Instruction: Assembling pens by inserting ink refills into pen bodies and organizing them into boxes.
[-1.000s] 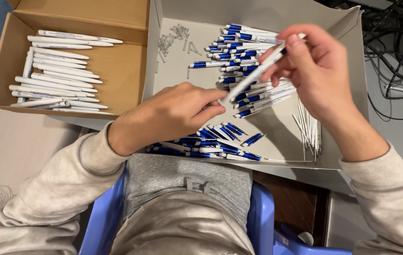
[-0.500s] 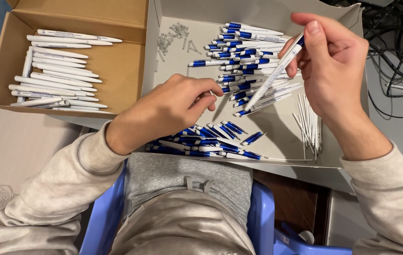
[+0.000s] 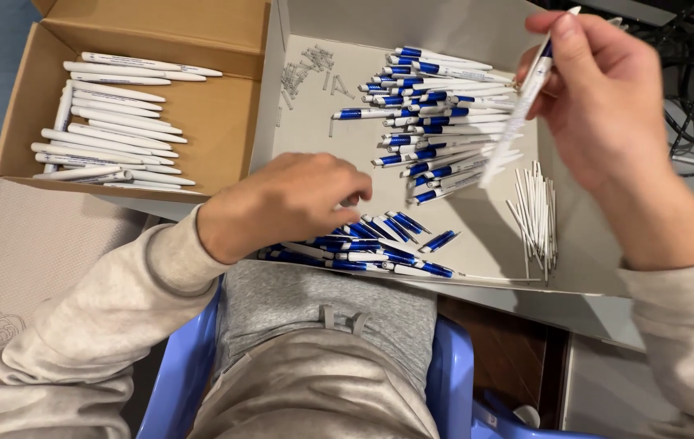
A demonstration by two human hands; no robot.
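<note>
Head view: the right hand [image 3: 607, 106], in the upper right of the frame, pinches a slim white plastic pen barrel [image 3: 526, 97] between thumb and fingers, holding it tilted above the shallow grey cardboard tray [image 3: 477, 24]. The left hand [image 3: 290, 203], at centre, rests curled with its fingers closed down on a heap of short blue-and-white pen pieces [image 3: 395, 244] near the tray's lower edge. A larger pile of white-and-blue pen parts [image 3: 436, 122] lies in the tray's middle, thin white refill tubes [image 3: 538, 211] to its right, small metal springs [image 3: 306, 69] at upper centre. Finished white pens [image 3: 111, 122] fill the brown cardboard box [image 3: 225, 89] at upper left.
</note>
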